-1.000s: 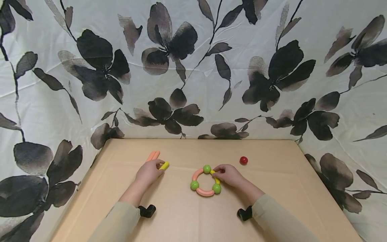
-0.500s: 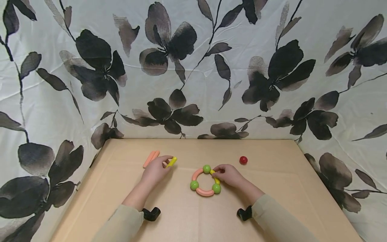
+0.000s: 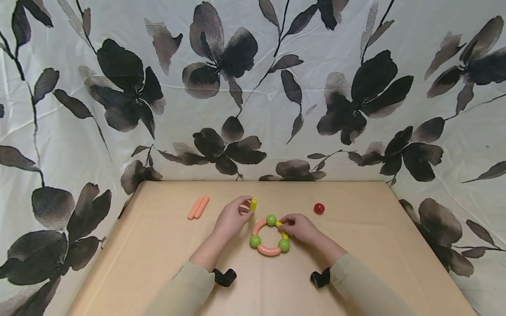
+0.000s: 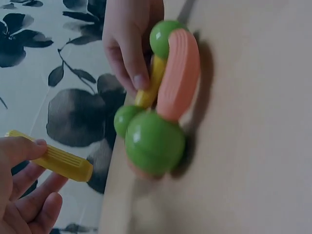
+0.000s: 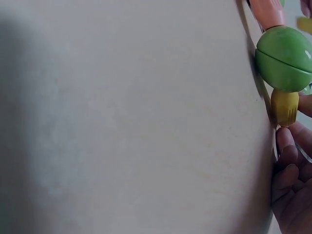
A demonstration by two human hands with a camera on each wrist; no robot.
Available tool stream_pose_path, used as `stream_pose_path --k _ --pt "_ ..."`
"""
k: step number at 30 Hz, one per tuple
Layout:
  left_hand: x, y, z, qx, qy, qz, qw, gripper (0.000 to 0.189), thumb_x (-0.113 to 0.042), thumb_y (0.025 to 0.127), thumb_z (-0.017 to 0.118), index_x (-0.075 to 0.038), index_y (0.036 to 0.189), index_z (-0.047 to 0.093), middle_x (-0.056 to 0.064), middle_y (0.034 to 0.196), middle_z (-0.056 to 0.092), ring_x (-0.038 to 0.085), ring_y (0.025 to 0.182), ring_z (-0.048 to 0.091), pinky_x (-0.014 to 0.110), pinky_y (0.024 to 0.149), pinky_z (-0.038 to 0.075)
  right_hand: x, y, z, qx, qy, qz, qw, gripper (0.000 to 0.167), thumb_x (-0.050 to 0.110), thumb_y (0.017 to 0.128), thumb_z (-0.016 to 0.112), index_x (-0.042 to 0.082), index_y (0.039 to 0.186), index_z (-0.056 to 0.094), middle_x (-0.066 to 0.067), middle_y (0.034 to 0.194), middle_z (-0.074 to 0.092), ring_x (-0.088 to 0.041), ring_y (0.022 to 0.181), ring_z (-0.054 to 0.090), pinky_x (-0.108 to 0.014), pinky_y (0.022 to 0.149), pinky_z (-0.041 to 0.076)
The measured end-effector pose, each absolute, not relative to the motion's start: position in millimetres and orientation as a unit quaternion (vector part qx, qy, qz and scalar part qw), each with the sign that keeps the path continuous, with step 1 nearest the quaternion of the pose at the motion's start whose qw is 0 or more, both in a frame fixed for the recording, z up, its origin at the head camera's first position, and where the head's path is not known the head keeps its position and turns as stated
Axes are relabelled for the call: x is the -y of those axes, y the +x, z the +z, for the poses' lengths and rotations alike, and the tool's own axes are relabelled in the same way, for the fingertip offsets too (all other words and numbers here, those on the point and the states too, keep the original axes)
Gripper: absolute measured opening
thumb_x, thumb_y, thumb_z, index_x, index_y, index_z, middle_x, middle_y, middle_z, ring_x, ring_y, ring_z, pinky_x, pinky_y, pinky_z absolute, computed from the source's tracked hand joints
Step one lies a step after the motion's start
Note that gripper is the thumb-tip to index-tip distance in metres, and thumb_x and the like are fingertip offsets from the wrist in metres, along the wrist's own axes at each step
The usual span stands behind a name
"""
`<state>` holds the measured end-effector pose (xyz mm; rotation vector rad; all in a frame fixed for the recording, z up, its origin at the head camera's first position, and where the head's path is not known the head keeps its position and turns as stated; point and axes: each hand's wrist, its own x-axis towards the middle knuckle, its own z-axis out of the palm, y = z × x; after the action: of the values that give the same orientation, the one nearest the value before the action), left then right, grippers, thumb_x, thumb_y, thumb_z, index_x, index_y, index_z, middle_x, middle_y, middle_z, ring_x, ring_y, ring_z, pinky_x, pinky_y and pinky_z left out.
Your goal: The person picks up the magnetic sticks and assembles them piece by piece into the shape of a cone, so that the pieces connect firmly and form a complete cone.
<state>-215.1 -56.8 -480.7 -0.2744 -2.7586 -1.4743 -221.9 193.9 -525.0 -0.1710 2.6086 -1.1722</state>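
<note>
A ring (image 3: 269, 250) of curved orange rods, a curved yellow rod and green balls lies on the table. My right hand (image 3: 299, 228) pinches its yellow rod (image 3: 284, 235) at the upper right. Above the table, just up and left of the ring, my left hand (image 3: 234, 215) pinches a straight yellow rod (image 3: 253, 205) between thumb and fingers, held nearly upright. In the left wrist view this yellow rod (image 4: 66, 163) is ribbed and apart from the ring's large green ball (image 4: 155, 142). The right wrist view catches a green ball (image 5: 285, 58) joined to the yellow rod.
Two straight orange rods (image 3: 199, 207) lie side by side at the back left of the table (image 3: 166, 245). A red ball (image 3: 319, 208) sits at the back right. Patterned cloth (image 3: 253, 87) hangs behind the table's far edge.
My left hand has carried the yellow rod rightward from beside the orange rods to near the ring, turning it more upright. My right hand stays on the ring.
</note>
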Motion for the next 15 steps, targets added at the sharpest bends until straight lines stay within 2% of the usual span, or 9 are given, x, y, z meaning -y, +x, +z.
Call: stream_pose_path --k 8,15 --pt "19 -218 -477 0.844 -0.111 -0.525 -0.011 0.038 -0.013 0.091 0.072 -0.022 0.126 0.06 -0.002 0.114 0.065 0.021 0.105 0.066 0.039 0.091 0.052 -195 -224 -526 -0.903 -0.064 -0.404 0.132 0.018 0.026 0.088 0.076 0.013 0.101 0.075 0.002 0.082 0.061 -0.014 0.079 0.053 -0.031 0.073 0.044" --pt "7 -221 -483 0.844 -0.122 -0.522 -0.022 0.035 -0.012 0.092 0.071 -0.024 0.123 0.061 -0.003 0.116 0.064 0.021 0.107 0.065 0.036 0.089 0.052 -195 -223 -527 -0.901 -0.065 -0.408 0.129 0.017 0.025 0.088 0.076 0.013 0.101 0.076 0.002 0.081 0.062 -0.014 0.078 0.054 -0.03 0.073 0.045"
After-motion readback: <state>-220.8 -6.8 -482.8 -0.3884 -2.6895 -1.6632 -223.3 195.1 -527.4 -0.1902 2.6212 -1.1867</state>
